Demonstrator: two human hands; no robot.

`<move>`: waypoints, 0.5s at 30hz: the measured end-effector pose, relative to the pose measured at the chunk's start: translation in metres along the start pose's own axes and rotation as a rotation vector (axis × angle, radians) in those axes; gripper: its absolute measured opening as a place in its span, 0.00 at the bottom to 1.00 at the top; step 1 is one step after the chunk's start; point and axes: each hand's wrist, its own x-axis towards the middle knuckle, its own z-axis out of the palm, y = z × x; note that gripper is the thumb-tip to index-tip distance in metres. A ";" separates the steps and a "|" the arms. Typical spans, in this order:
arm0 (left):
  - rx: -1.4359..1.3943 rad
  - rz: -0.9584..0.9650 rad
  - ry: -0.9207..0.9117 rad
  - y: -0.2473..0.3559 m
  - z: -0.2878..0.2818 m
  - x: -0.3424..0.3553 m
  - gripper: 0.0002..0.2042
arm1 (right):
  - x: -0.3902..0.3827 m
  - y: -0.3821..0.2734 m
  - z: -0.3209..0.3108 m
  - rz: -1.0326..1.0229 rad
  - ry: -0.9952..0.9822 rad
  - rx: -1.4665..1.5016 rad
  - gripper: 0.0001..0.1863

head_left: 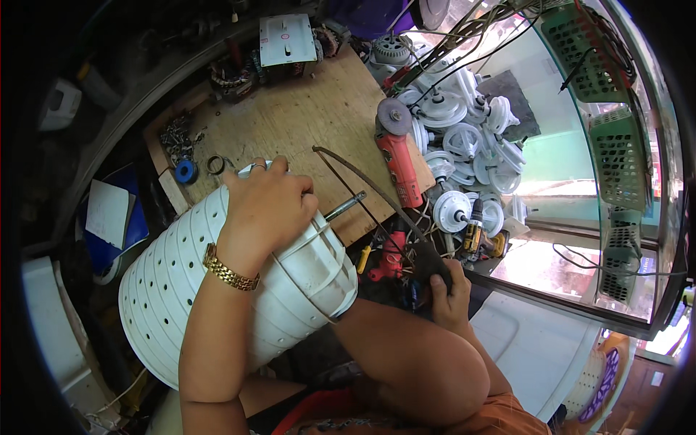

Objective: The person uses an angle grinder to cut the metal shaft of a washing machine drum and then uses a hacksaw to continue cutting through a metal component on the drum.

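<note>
A white washing machine drum [170, 290] with rows of small holes lies tilted across the lower left, against my legs. My left hand [268, 199] grips its ribbed end, fingers bent over the edge. From that end a metal shaft [346, 206] sticks out toward the wooden board. My right hand [454, 296] is closed around the dark handle of a hacksaw [429, 262]. Its thin curved frame and narrow blade reach up and left, passing close to the shaft. Whether the blade touches the shaft I cannot tell.
A wooden board [304, 109] carries a red angle grinder [399, 163], a blue tape roll [186, 172] and loose screws [176, 138]. White plastic pulley parts [464, 138] pile up at right, near a yellow drill [473, 235]. Green baskets [616, 156] hang along the glass.
</note>
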 end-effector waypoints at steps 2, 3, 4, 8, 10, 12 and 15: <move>-0.008 0.000 -0.007 -0.001 0.000 -0.001 0.15 | 0.001 -0.003 -0.001 0.011 -0.012 -0.016 0.08; -0.003 0.004 -0.003 -0.002 0.001 -0.001 0.15 | 0.001 -0.004 -0.002 0.023 -0.022 -0.031 0.08; 0.001 0.007 0.001 -0.002 0.001 -0.002 0.15 | 0.001 -0.007 -0.001 0.021 -0.022 -0.034 0.08; 0.004 0.009 0.009 -0.002 0.002 -0.001 0.15 | 0.001 -0.010 0.014 -0.058 0.100 0.008 0.13; 0.000 0.003 -0.023 0.000 -0.002 0.000 0.16 | 0.003 -0.014 0.010 -0.148 0.163 0.020 0.17; -0.015 -0.001 0.006 -0.003 0.004 -0.001 0.15 | 0.003 -0.029 -0.002 -0.215 -0.035 -0.249 0.26; -0.044 -0.021 -0.009 -0.003 -0.002 0.000 0.15 | -0.002 -0.034 -0.014 -0.109 -0.138 -0.239 0.29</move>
